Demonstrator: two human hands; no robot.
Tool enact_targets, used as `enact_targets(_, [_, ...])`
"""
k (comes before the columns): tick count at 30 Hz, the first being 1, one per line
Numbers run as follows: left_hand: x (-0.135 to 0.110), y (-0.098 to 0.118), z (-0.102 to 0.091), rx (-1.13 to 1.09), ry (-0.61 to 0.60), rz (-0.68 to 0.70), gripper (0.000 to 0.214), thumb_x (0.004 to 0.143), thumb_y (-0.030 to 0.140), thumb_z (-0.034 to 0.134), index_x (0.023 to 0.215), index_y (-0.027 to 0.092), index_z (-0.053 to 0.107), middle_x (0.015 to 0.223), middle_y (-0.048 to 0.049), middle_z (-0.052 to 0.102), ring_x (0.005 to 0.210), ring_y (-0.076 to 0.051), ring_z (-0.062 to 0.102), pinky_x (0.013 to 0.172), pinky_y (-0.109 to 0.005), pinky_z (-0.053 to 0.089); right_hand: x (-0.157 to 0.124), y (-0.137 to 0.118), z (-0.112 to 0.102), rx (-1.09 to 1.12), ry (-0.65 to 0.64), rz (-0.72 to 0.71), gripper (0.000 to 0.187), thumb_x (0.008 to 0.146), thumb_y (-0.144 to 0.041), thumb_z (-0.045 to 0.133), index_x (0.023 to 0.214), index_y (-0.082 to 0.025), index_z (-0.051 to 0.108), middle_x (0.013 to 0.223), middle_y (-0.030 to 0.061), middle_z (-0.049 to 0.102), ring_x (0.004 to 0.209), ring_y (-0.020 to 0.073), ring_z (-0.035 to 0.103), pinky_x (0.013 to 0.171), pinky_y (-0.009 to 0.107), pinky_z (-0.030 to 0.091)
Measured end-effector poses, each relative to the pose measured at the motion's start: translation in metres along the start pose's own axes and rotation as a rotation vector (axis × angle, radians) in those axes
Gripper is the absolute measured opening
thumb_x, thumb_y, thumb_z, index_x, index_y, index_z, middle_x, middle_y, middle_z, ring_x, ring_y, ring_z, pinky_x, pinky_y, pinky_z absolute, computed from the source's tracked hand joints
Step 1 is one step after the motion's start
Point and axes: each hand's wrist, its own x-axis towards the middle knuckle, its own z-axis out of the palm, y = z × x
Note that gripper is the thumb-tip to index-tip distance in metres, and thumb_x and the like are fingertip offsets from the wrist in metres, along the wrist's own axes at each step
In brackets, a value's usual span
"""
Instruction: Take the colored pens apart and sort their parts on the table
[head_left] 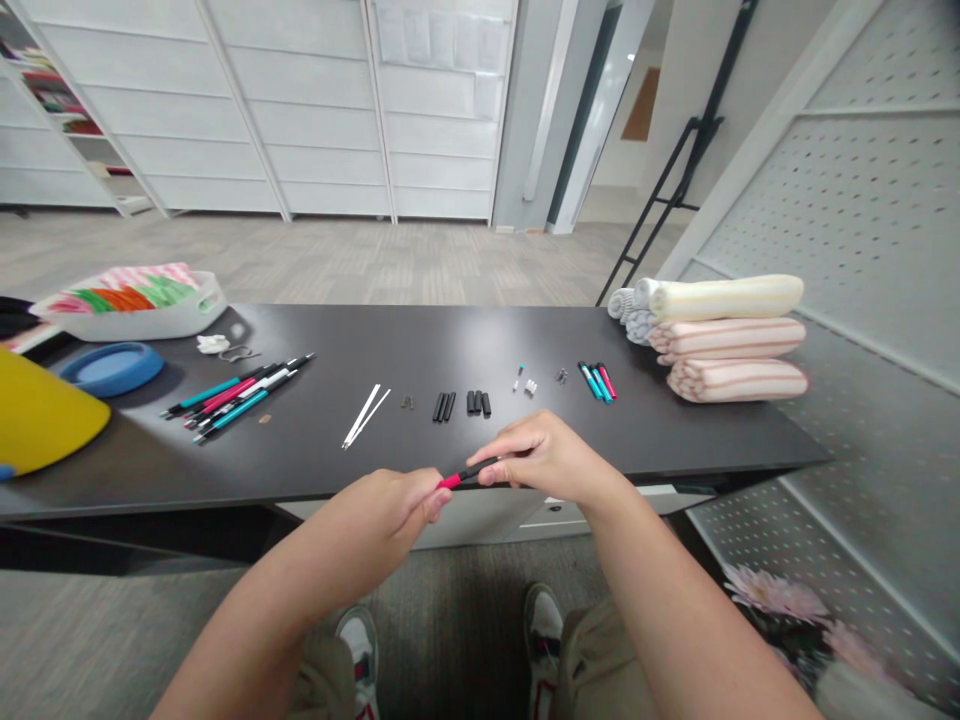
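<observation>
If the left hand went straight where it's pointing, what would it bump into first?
Beyond the slim red-and-black pen that the left hand holds, probably the bare right hand, which grips the pen's black part. One view leaves depth unclear, though.

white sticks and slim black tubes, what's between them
Small grey pieces lie between the white sticks and slim black tubes, in the head view.

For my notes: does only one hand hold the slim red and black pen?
No, the left hand and right hand both hold the pen.
</observation>
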Motion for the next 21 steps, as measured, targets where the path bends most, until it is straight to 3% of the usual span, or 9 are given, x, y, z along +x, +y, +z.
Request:
enact_targets(7, [-0.001, -0.006, -0.003, -0.059, -0.007, 0.020, 0.045, 0.111, 0.048, 0.030, 0.082, 0.022, 0.053, 0.074, 0.0014, 0.061, 0.064, -0.016, 0.051, 0.063, -0.031, 0.032, 0.000, 0.002, -0.002, 0.043, 0.019, 0.045, 0.029, 0.082, -0.042, 0.086, 0.100, -0.019, 0.087, 0.075, 0.0062, 0.080, 0.050, 0.0094, 0.055, 0.047, 0.022, 0.041])
enact_targets(11, [-0.016, -0.034, -0.010, -0.110, 0.054, -0.028, 0.042, 0.108, 0.050, 0.036, 0.086, 0.023, 0.060, 0.080, 0.0004, 0.066, 0.072, -0.017, 0.057, 0.068, -0.029, 0.038, -0.003, 0.007, -0.010, 0.141, 0.178, 0.133, 0.034, 0.081, -0.046, 0.083, 0.100, -0.018, 0.086, 0.072, 0.0072, 0.078, 0.045, 0.0084, 0.048, 0.043, 0.022, 0.040])
enact_targets(15, [-0.031, -0.057, -0.016, -0.257, 0.116, -0.060, 0.043, 0.107, 0.053, 0.039, 0.084, 0.022, 0.059, 0.077, 0.0018, 0.060, 0.073, -0.016, 0.056, 0.067, -0.026, 0.041, -0.003, 0.010, -0.013, 0.156, 0.248, 0.143, 0.033, 0.082, -0.046, 0.082, 0.102, -0.019, 0.085, 0.074, 0.0050, 0.076, 0.046, 0.0079, 0.047, 0.045, 0.023, 0.040])
enact_targets(21, [-0.024, -0.043, -0.010, -0.550, 0.073, -0.023, 0.042, 0.107, 0.055, 0.041, 0.088, 0.021, 0.058, 0.073, 0.0041, 0.045, 0.064, -0.012, 0.040, 0.057, -0.023, 0.034, 0.003, 0.013, -0.008, 0.182, 0.432, 0.089, 0.034, 0.091, -0.048, 0.073, 0.112, -0.021, 0.080, 0.082, 0.0017, 0.068, 0.056, 0.0085, 0.045, 0.050, 0.023, 0.036])
